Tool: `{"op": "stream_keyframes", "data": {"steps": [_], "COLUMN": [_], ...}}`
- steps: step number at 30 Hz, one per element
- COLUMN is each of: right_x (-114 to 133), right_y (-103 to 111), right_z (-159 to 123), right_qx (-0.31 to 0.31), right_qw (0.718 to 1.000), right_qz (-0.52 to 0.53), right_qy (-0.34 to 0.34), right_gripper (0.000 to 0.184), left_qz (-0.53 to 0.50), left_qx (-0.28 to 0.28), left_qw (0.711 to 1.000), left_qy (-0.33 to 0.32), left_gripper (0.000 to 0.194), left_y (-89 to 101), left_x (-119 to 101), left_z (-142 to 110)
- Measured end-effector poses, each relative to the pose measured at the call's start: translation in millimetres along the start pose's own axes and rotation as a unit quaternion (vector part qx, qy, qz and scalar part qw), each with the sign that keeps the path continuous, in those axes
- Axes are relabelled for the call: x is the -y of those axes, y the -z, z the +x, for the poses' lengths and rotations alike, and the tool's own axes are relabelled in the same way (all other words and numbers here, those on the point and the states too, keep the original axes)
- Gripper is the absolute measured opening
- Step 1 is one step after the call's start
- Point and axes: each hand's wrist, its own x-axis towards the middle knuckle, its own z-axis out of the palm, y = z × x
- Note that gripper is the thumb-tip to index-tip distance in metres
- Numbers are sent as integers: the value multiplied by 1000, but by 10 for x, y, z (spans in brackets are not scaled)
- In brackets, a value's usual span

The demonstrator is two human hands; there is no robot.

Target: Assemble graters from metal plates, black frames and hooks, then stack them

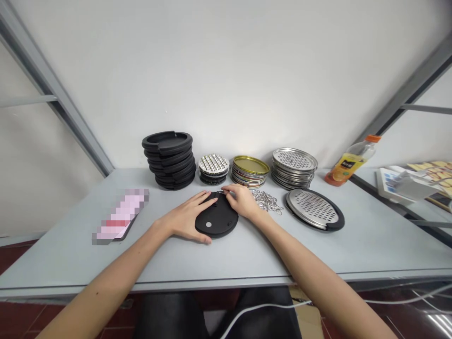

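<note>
While the left hand [187, 215] and the right hand [240, 200] both bear on it, the black oval frame [216, 221] lies flat on the table [318, 254], near the middle of the near side of the stacks. Frame has one small grey round spot [208, 224] toward its near left.

Left hand: spread wide, fingers across the top of the frame, thumb down at the near edge. Right hand: narrower, fingers curled down on the far edge. A small silver bit [222, 191] shows at those fingertips; cannot tell whether it is held.

Just right of the right hand, a loose heap of metal rings [267, 201]. Further right, a steel grater [313, 209] with black rim, lying flat.

Row behind, left to right: tilted stack of black rings [169, 160], stack of studded metal discs [213, 165], stack of gold-topped lids [250, 172], stack of steel perforated plates [294, 162].

Far right, a juice bottle [351, 160] with orange cap, lying tilted near the table's corner. Past it, papers [434, 176] on a second surface. Left of the frame, a pink flat object [120, 216], pixelated, too blurred to name.
</note>
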Motion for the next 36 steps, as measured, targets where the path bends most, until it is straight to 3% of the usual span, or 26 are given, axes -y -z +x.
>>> {"op": "stream_keyframes", "data": {"steps": [4, 8, 12, 16, 20, 24, 28, 31, 36], "right_x": [20, 88, 155, 200, 249, 289, 299, 282, 227], "right_y": [30, 128, 158, 130, 150, 224, 275, 264, 252], "right_z": [21, 29, 14, 6, 15, 23, 43, 71, 95], "right_qx": [-36, -18, -3, 16, 12, -18, 13, -2, 13], "right_qw": [990, 957, 949, 949, 915, 846, 779, 747, 700], "right_qz": [126, 289, 316, 313, 398, 512, 581, 596, 598], "right_qy": [-43, -11, 2, -25, -60, -145, -234, -295, -390], "right_gripper": [26, 42, 40, 38, 34, 34, 34, 33, 34], "left_qz": [-62, -210, -305, -367, -405, -349, -169, -87, 13], "left_qx": [-25, -83, -128, -129, -164, -237, -262, -246, -261], "left_qw": [998, 974, 944, 921, 900, 907, 950, 965, 962], "left_qy": [-14, -20, 0, -6, -2, 12, 31, -9, -75], "left_gripper": [106, 85, 91, 81, 74, 73, 56, 68, 87], "left_y": [96, 152, 142, 123, 82, 48, 62, 73, 79], "left_x": [59, 147, 199, 188, 192, 225, 195, 140, 104], "left_z": [-7, -16, -26, -23, 0, 19, -3, -17, 11]}}
